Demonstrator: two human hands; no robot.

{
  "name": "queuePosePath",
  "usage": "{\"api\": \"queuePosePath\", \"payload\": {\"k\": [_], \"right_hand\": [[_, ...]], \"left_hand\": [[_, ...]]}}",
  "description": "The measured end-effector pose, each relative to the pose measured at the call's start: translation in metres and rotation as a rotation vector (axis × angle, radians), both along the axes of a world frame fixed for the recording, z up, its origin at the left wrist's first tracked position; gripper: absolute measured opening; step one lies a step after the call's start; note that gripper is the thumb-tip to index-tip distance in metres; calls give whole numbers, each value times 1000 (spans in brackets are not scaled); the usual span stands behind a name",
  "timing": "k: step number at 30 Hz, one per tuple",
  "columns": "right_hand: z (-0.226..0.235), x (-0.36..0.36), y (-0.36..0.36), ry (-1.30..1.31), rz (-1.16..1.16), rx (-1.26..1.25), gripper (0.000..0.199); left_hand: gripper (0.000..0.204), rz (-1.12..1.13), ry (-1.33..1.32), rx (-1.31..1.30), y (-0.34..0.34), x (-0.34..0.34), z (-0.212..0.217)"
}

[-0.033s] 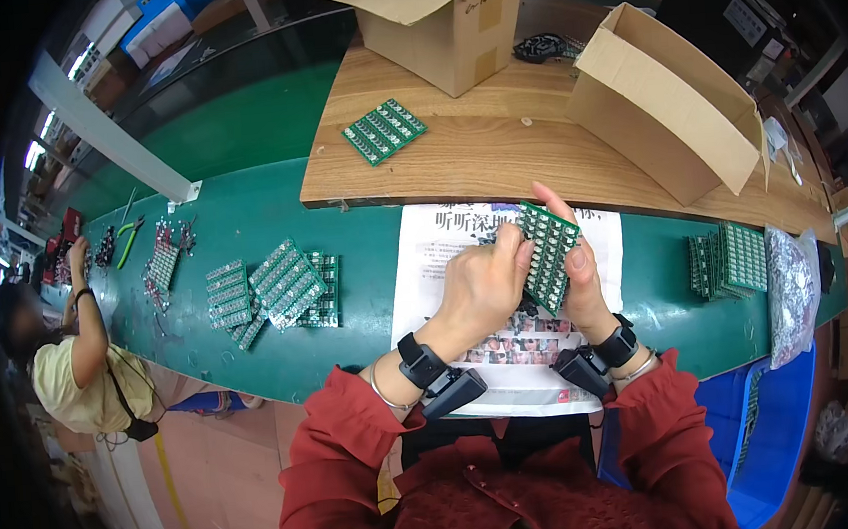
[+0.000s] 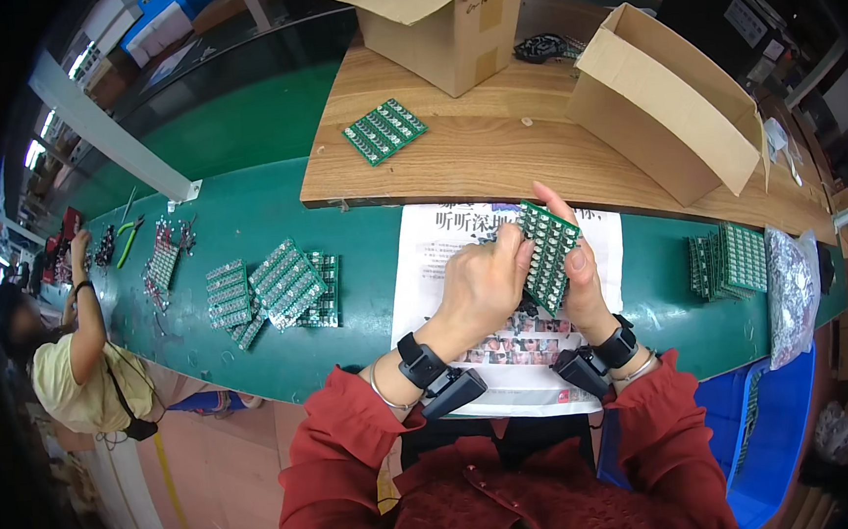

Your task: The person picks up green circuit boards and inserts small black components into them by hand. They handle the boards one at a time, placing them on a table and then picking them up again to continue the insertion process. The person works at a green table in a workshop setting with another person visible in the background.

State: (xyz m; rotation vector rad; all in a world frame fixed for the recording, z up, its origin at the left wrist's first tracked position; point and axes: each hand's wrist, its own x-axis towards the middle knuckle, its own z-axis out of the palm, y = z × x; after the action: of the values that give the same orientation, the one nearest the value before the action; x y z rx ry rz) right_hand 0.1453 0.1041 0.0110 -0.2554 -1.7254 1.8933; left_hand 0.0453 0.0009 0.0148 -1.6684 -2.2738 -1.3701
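Observation:
A green circuit board panel point(image 2: 548, 261) with rows of small pale components is held tilted up above a newspaper. My right hand point(image 2: 586, 288) grips its right side, thumb on the front and a finger reaching past the top edge. Curled in close at the panel's left edge, my left hand point(image 2: 484, 282) has its thumb and index finger pressed together against it. Whether those fingers also pinch a small part is hidden. Beneath both hands lies the newspaper point(image 2: 442, 381), with some dark bits showing below the board.
Similar panels point(image 2: 288, 282) lie piled on the green bench at left; others point(image 2: 743, 257) stand at right beside a bubble-wrap bag point(image 2: 792, 298). A wooden shelf point(image 2: 474, 138) carries one panel point(image 2: 385, 132) and cardboard boxes point(image 2: 663, 100). A blue bin point(image 2: 775, 436) sits lower right. A co-worker point(image 2: 88, 376) works far left.
My hands and the panel have not visibly moved. At far left, the co-worker's raised hand has shifted slightly upward.

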Motion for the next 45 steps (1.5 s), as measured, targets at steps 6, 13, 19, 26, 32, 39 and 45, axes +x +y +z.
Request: {"api": "queuePosePath", "payload": {"k": [6, 13, 19, 26, 32, 39, 45], "right_hand": [[6, -2, -1, 61, 14, -225, 93], [2, -2, 1, 66, -18, -189, 91], [2, -2, 2, 59, -4, -137, 90], [2, 0, 0, 46, 73, -163, 93], [-2, 1, 1, -18, 132, 55, 95], [2, 3, -1, -7, 248, -237, 98], [5, -1, -4, -28, 141, 207, 97]], "left_hand": [[11, 23, -318, 113, 1, 2, -3], [8, -38, -160, 91, -2, 3, -1], [10, -29, -77, 97, 0, 3, -4], [13, -10, -301, 128, -1, 2, 1], [13, 13, -226, 93, -1, 3, 1], [13, -3, -353, 192, -2, 1, -1], [12, 17, -330, 150, -2, 0, 3]]}}
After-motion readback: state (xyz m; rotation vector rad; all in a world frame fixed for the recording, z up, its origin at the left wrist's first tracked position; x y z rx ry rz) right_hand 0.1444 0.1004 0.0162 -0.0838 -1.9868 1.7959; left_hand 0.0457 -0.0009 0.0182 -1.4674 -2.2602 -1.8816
